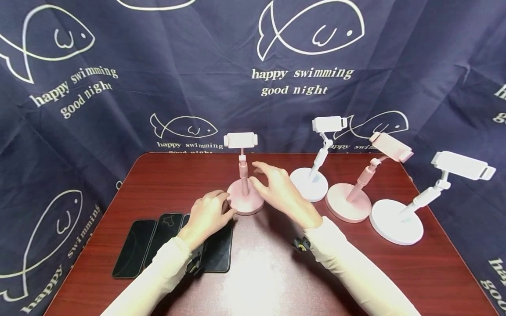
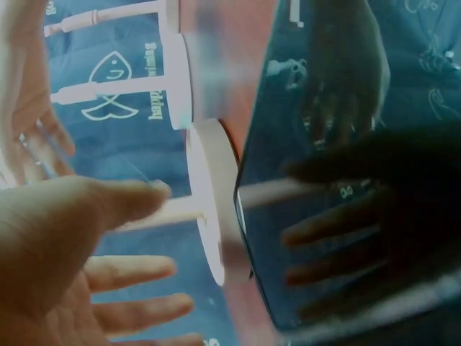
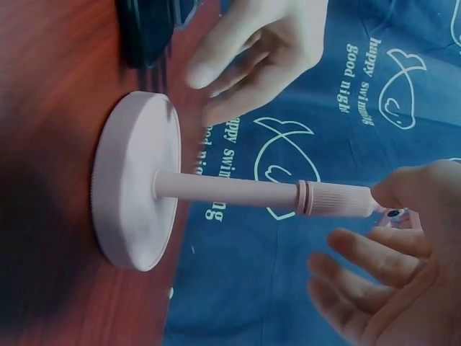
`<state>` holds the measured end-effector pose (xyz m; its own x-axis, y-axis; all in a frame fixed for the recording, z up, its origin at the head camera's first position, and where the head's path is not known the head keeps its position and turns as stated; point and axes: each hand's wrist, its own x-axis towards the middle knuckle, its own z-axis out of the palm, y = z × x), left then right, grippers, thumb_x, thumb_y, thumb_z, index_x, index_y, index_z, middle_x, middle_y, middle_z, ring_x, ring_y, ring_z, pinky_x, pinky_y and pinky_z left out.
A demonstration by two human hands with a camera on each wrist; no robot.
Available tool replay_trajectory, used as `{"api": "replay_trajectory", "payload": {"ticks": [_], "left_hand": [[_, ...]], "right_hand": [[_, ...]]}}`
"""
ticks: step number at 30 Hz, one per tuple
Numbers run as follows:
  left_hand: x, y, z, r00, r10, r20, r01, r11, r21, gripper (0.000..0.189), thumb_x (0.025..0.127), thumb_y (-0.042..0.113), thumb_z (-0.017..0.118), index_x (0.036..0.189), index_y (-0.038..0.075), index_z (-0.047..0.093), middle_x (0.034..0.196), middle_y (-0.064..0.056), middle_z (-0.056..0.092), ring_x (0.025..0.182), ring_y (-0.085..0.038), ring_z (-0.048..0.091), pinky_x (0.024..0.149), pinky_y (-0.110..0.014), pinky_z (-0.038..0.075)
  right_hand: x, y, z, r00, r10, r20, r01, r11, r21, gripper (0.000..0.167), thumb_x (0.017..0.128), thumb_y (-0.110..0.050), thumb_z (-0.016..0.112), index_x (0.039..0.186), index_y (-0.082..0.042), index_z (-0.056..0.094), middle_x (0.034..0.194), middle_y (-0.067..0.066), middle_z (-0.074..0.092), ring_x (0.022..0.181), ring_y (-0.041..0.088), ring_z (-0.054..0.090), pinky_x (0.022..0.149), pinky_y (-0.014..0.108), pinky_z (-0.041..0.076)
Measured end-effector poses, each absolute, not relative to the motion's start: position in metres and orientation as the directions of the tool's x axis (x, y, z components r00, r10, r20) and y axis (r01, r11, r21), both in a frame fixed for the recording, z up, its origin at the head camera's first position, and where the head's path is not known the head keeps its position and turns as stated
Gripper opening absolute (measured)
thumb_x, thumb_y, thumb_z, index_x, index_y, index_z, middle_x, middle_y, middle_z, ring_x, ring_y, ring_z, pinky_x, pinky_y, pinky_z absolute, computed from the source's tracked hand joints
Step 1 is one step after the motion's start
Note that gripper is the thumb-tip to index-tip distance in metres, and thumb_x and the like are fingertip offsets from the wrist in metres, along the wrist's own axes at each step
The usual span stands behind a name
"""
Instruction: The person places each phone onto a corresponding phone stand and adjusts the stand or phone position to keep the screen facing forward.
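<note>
A pink phone stand with a round base and a clamp on top stands upright near the table's back middle. Close to its base on the left is my left hand, its fingers loosely bent and nothing held; the left wrist view shows its thumb and fingers apart. My right hand reaches in from the right beside the stem. In the right wrist view, its thumb overlaps the upper joint, and contact is unclear. Beneath the left hand and forearm lie several dark phones, partly hidden.
To the right stand a white phone stand, another pink stand and a larger-looking white stand. A dark blue cloth with fish prints hangs behind the reddish-brown table. Glare lies on the table's front middle.
</note>
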<state>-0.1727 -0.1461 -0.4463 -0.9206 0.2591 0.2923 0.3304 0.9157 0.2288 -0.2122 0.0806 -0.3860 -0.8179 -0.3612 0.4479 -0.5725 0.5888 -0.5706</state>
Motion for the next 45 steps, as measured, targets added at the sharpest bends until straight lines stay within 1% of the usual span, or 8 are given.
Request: {"api": "replay_trajectory", "payload": {"ticks": [4,6,11,17,23,30,36,45], "left_hand": [[-0.159,-0.158,-0.442,-0.93,0.222,0.293,0.297,0.923,0.245,0.073,0.082,0.058,0.078,0.137,0.011,0.064,0.14,-0.017,0.063,0.132,-0.042,0.058,0.103,-0.063,0.048],[-0.152,-0.162,-0.439,-0.94,0.199,0.276,0.271,0.928,0.254,0.084,0.081,0.064,0.076,0.144,0.011,0.058,0.148,-0.018,0.056,0.14,-0.045,0.049,0.109,-0.066,0.041],[-0.134,-0.166,-0.432,-0.952,0.173,0.252,0.237,0.938,0.254,0.1,0.079,0.076,0.069,0.155,0.014,0.046,0.158,-0.017,0.045,0.151,-0.045,0.033,0.116,-0.069,0.03],[-0.119,-0.168,-0.431,-0.964,0.156,0.215,0.21,0.943,0.259,0.112,0.077,0.087,0.059,0.162,0.019,0.033,0.165,-0.015,0.036,0.157,-0.043,0.02,0.12,-0.068,0.02],[-0.112,-0.18,-0.435,-0.975,0.134,0.179,0.176,0.954,0.243,0.118,0.075,0.093,0.054,0.165,0.024,0.023,0.167,-0.013,0.032,0.158,-0.041,0.016,0.121,-0.067,0.018],[-0.107,-0.192,-0.44,-0.98,0.138,0.146,0.167,0.964,0.206,0.126,0.07,0.096,0.055,0.166,0.022,0.019,0.168,-0.015,0.029,0.157,-0.043,0.017,0.118,-0.07,0.023],[-0.109,-0.198,-0.443,-0.984,0.142,0.112,0.161,0.968,0.191,0.129,0.069,0.098,0.051,0.166,0.02,0.017,0.168,-0.017,0.028,0.156,-0.045,0.02,0.115,-0.071,0.028],[-0.11,-0.205,-0.445,-0.984,0.168,0.052,0.175,0.967,0.184,0.131,0.068,0.1,0.048,0.167,0.023,0.013,0.168,-0.015,0.028,0.155,-0.046,0.021,0.115,-0.072,0.028]], "right_hand": [[-0.197,0.094,-0.391,-0.778,-0.36,0.515,-0.605,0.648,-0.463,0.049,0.094,-0.027,0.074,0.136,-0.004,0.063,0.122,0.013,0.074,0.117,0.03,0.069,0.102,0.048,0.052],[-0.188,0.101,-0.394,-0.76,-0.366,0.537,-0.611,0.683,-0.399,0.053,0.093,-0.03,0.073,0.137,-0.004,0.062,0.128,0.014,0.071,0.122,0.033,0.066,0.105,0.052,0.05],[-0.166,0.117,-0.402,-0.721,-0.408,0.56,-0.619,0.742,-0.257,0.068,0.086,-0.038,0.076,0.142,-0.004,0.058,0.138,0.016,0.065,0.136,0.038,0.055,0.113,0.056,0.04],[-0.141,0.132,-0.414,-0.694,-0.449,0.563,-0.619,0.771,-0.148,0.084,0.079,-0.05,0.079,0.144,-0.003,0.055,0.142,0.019,0.06,0.14,0.042,0.049,0.114,0.061,0.036],[-0.121,0.14,-0.428,-0.71,-0.448,0.543,-0.618,0.767,-0.175,0.095,0.073,-0.054,0.081,0.147,-0.001,0.052,0.145,0.02,0.058,0.142,0.043,0.046,0.113,0.062,0.037],[-0.107,0.141,-0.435,-0.825,-0.437,0.36,-0.536,0.806,-0.251,0.114,0.075,-0.066,0.079,0.158,-0.002,0.034,0.159,0.021,0.043,0.149,0.046,0.037,0.115,0.064,0.036],[-0.102,0.144,-0.438,-0.847,-0.428,0.314,-0.518,0.797,-0.31,0.115,0.076,-0.064,0.08,0.158,0.001,0.033,0.159,0.024,0.041,0.148,0.048,0.037,0.114,0.062,0.038],[-0.103,0.143,-0.445,-0.889,-0.406,0.212,-0.458,0.768,-0.448,0.107,0.079,-0.062,0.079,0.155,0.001,0.038,0.153,0.02,0.05,0.139,0.038,0.051,0.111,0.054,0.045]]}}
